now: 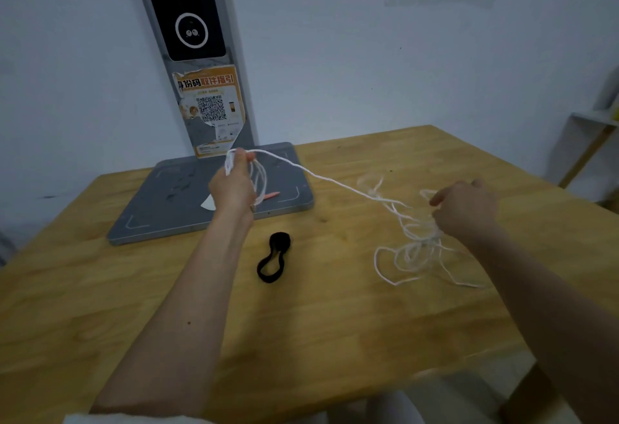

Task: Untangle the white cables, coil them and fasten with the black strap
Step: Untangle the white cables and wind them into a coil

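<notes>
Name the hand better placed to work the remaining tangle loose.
Right. The right hand is already at the white cable tangle; the left hand grips the coiled loops over the grey base.

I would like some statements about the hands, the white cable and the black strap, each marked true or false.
1. The left hand holds loops of white cable above the grey base plate. True.
2. The black strap is already wrapped around the cable. False: it lies loose on the wooden table, between the forearms.
3. A tangled part of the cable lies on the table near the right hand. True.
4. The right hand rests on the strap. False: it is at the tangle, apart from the strap.
</notes>
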